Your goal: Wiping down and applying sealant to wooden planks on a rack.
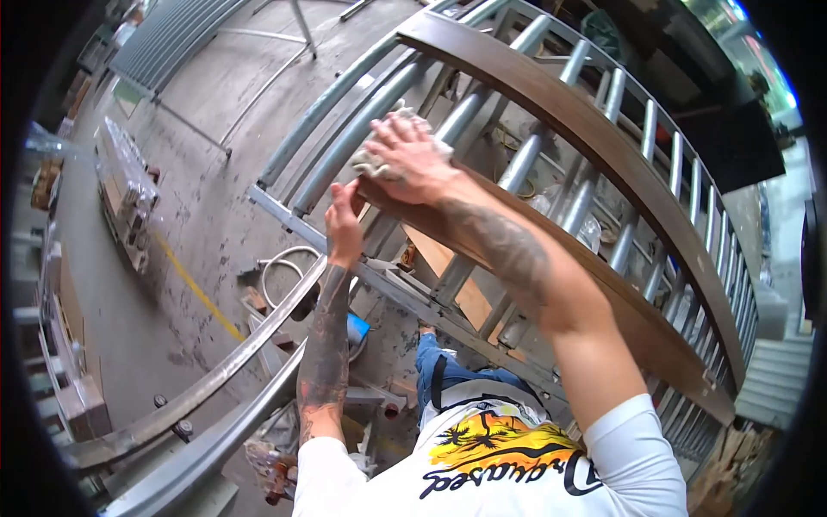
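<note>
My right hand (412,164) presses a crumpled whitish rag (369,161) onto the near left end of a long brown board (525,220). Its fingers lie over the rag, and part of the board is hidden under my forearm. Just below, my left hand (345,226) is at the board's end, its fingers bent against the edge. The board rests across a rack of grey metal rollers (525,159). Beyond it, a second, similar brown board (551,99) lies along the same rack.
A metal rail (207,379) stretches to the lower left. A white hose (280,263) and a blue container (357,327) are on the floor by the rack. Another slatted rack (177,43) stands at the far left. Plastic-wrapped stock (125,185) lies beside a yellow floor line (198,284).
</note>
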`<state>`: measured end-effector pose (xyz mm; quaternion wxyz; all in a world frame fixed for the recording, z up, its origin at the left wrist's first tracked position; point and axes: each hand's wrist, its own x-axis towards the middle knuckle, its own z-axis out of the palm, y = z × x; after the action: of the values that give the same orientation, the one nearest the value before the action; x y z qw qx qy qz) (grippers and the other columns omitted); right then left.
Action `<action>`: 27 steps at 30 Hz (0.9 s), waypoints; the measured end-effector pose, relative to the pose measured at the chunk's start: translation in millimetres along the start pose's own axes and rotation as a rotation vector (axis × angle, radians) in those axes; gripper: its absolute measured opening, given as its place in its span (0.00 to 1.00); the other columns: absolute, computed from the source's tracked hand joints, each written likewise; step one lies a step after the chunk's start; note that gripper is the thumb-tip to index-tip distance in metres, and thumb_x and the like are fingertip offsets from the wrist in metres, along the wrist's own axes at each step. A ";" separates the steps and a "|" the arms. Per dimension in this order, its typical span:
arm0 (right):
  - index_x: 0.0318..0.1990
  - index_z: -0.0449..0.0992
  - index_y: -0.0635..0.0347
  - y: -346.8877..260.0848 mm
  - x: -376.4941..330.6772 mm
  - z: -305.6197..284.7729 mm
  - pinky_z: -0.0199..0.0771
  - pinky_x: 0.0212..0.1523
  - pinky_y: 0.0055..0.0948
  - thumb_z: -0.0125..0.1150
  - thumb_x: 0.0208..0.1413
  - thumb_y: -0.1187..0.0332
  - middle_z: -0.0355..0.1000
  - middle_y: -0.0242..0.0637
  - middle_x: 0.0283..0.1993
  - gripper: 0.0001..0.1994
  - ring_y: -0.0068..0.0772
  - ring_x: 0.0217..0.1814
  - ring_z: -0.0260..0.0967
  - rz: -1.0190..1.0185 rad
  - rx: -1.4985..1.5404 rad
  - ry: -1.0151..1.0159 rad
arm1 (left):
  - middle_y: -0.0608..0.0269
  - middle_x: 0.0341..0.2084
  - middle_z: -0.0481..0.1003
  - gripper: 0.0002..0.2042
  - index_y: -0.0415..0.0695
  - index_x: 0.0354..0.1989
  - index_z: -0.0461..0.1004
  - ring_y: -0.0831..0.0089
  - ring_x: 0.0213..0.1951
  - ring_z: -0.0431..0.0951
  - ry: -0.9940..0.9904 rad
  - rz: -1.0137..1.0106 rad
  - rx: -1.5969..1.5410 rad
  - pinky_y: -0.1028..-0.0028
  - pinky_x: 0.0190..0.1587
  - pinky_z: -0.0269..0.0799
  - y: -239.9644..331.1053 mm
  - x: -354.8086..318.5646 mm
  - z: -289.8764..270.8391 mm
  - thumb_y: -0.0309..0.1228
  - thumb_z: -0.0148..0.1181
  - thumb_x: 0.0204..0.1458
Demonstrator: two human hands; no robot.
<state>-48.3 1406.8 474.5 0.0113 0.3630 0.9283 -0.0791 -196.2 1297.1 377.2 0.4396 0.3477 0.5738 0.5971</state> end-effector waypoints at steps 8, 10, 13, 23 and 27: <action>0.73 0.60 0.50 -41.8 -173.7 12.7 0.34 0.80 0.57 0.80 0.31 0.57 0.49 0.40 0.80 0.54 0.44 0.83 0.39 -0.182 0.090 0.059 | 0.53 0.60 0.73 0.38 0.37 0.68 0.64 0.66 0.63 0.71 -0.145 -0.101 -0.143 0.70 0.65 0.64 44.4 18.0 1.7 0.61 0.30 0.68; 0.72 0.62 0.49 -36.6 -229.1 21.1 0.35 0.80 0.56 0.74 0.30 0.56 0.50 0.38 0.79 0.52 0.43 0.82 0.43 -0.065 -0.019 0.055 | 0.53 0.60 0.73 0.32 0.37 0.67 0.65 0.67 0.60 0.74 -0.252 -0.011 0.159 0.72 0.61 0.67 55.3 33.5 4.8 0.54 0.38 0.70; 0.69 0.67 0.52 -14.6 -304.1 43.1 0.37 0.80 0.54 0.61 0.51 0.59 0.53 0.41 0.78 0.35 0.46 0.81 0.46 0.108 -0.005 0.190 | 0.57 0.53 0.78 0.22 0.37 0.61 0.73 0.73 0.55 0.76 -0.304 0.049 0.236 0.76 0.57 0.69 53.6 50.2 9.3 0.42 0.49 0.69; 0.65 0.69 0.57 17.1 -351.3 1.2 0.39 0.77 0.58 0.57 0.58 0.57 0.57 0.49 0.75 0.28 0.54 0.79 0.48 0.328 0.203 0.098 | 0.54 0.46 0.79 0.14 0.38 0.53 0.78 0.66 0.47 0.80 -0.132 0.455 0.520 0.69 0.50 0.74 47.3 35.5 49.8 0.32 0.55 0.64; 0.66 0.68 0.59 36.8 -302.3 -3.3 0.38 0.77 0.58 0.54 0.61 0.56 0.57 0.50 0.75 0.28 0.56 0.80 0.47 0.289 0.209 0.095 | 0.50 0.47 0.78 0.14 0.37 0.53 0.77 0.56 0.48 0.79 -0.155 0.497 0.594 0.66 0.52 0.73 53.2 35.8 51.5 0.32 0.53 0.65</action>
<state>199.3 1230.7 496.3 -0.0589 0.4950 0.8528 -0.1554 -168.9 1352.1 431.8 0.2038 0.6323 0.5851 0.4652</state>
